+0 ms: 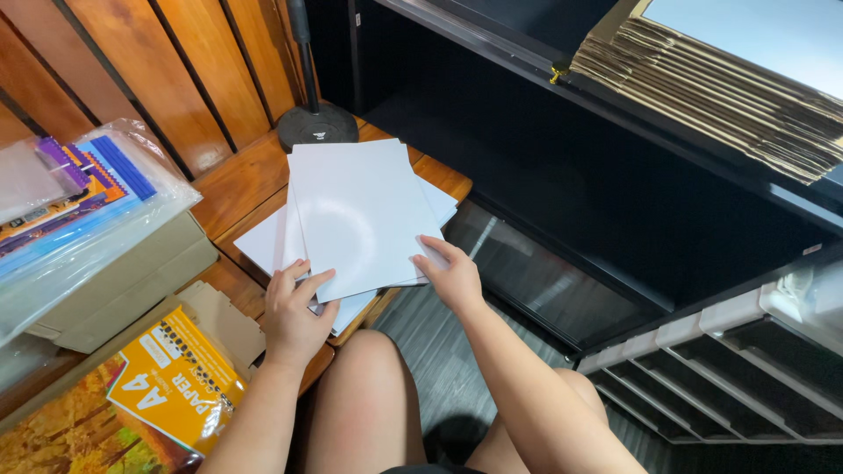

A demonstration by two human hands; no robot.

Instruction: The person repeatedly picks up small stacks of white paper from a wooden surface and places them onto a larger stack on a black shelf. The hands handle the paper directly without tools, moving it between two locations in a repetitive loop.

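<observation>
A loose stack of glossy white sheets (356,211) lies on a wooden bench (235,180). My left hand (292,312) rests on the near left corner of the stack, fingers spread over the top sheets. My right hand (450,274) grips the near right edge of the top sheets, thumb on top. The top sheet sits skewed over the ones below, which stick out to the left and right.
An orange paper package (176,379) lies in an open cardboard box at the lower left. Plastic-wrapped coloured items (79,197) sit on a box at the left. A round black stand base (317,125) is behind the sheets. A black shelf unit holds flattened cardboard (720,88). My knees are below.
</observation>
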